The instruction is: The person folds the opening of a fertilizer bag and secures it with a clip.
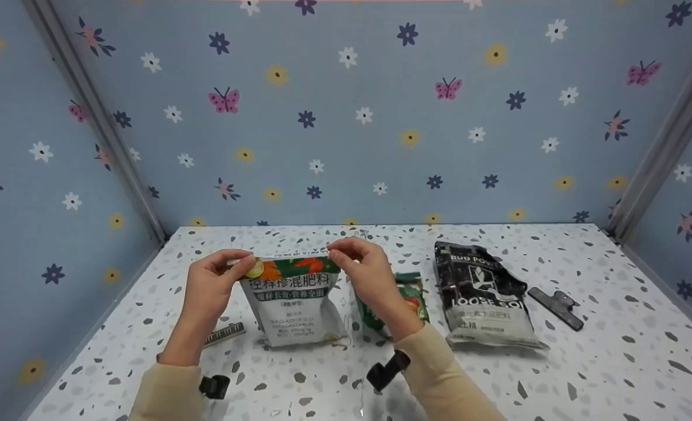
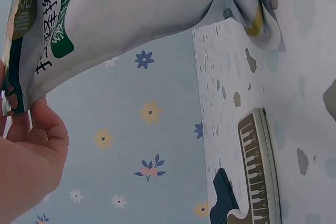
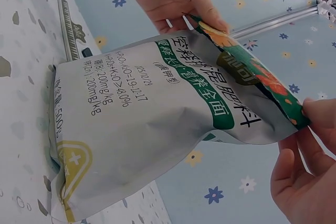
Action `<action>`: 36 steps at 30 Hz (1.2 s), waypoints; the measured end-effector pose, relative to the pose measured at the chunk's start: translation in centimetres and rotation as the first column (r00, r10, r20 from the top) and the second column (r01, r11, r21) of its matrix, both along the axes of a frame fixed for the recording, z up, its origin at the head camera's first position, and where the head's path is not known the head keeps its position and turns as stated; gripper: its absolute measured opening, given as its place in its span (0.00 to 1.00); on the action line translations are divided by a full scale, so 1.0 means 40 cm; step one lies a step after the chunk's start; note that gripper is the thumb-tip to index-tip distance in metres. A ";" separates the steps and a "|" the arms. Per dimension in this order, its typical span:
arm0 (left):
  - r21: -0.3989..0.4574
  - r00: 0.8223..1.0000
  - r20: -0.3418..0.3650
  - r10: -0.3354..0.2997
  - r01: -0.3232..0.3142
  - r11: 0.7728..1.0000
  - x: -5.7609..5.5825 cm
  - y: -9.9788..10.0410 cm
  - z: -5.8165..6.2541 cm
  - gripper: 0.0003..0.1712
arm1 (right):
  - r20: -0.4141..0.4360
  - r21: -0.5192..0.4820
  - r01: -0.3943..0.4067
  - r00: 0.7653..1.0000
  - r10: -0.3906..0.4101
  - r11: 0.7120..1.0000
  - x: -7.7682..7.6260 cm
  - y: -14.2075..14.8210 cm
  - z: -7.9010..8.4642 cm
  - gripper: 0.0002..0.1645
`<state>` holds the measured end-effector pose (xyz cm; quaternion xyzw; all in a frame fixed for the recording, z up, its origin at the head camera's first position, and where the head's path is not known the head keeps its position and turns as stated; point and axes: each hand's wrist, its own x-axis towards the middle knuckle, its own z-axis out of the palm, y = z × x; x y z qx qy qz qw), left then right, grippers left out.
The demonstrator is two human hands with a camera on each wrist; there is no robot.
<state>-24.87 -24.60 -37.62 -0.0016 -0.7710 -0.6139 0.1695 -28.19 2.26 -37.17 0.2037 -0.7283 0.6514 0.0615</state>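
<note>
White bag (image 1: 296, 313) folded over at the top, but unclipped.
The left hand (image 1: 207, 286) and right hand (image 1: 369, 278) pinched its upper corners as it stood on the table (image 1: 317, 389); the piano-patterned clip (image 2: 258, 166) lay apart.

– What does the bag (image 1: 296, 313) look like?
– White, with 1 green text band below a folded, flowered green top.
– And its pose?
– Upright, base on the speckled table (image 1: 317, 389).
</note>
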 end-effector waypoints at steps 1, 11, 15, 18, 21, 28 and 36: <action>-0.001 1.000 -0.003 0.002 -0.002 1.000 -0.001 0.000 -0.001 0.24 | -0.002 0.003 0.003 1.000 -0.003 1.000 0.000 -0.001 0.000 0.10; 0.017 0.998 -0.052 0.028 -0.027 0.999 -0.008 -0.002 0.000 0.20 | -0.047 0.036 0.025 0.999 -0.024 0.999 0.011 -0.005 0.004 0.09; 0.007 0.998 -0.046 0.040 -0.040 0.999 -0.007 -0.006 0.002 0.21 | -0.062 0.053 0.049 0.997 -0.045 0.997 0.017 -0.010 0.012 0.07; 0.012 0.998 -0.045 0.051 -0.051 0.999 -0.005 -0.011 0.003 0.21 | -0.133 0.102 0.082 0.989 -0.068 0.991 0.023 -0.019 0.021 0.06; 0.024 0.998 -0.046 0.053 -0.052 0.998 -0.003 -0.015 0.005 0.20 | -0.306 0.228 0.147 0.949 -0.072 0.963 0.028 -0.033 0.032 0.05; 0.062 0.997 -0.052 0.051 -0.047 0.997 -0.005 -0.019 0.009 0.18 | -0.647 0.535 0.380 0.758 0.077 0.755 0.037 -0.097 0.083 0.05; 0.042 0.996 -0.087 0.034 -0.030 0.999 -0.008 -0.021 -0.006 0.14 | -0.590 0.752 0.449 0.784 0.191 0.482 0.044 -0.184 0.118 0.09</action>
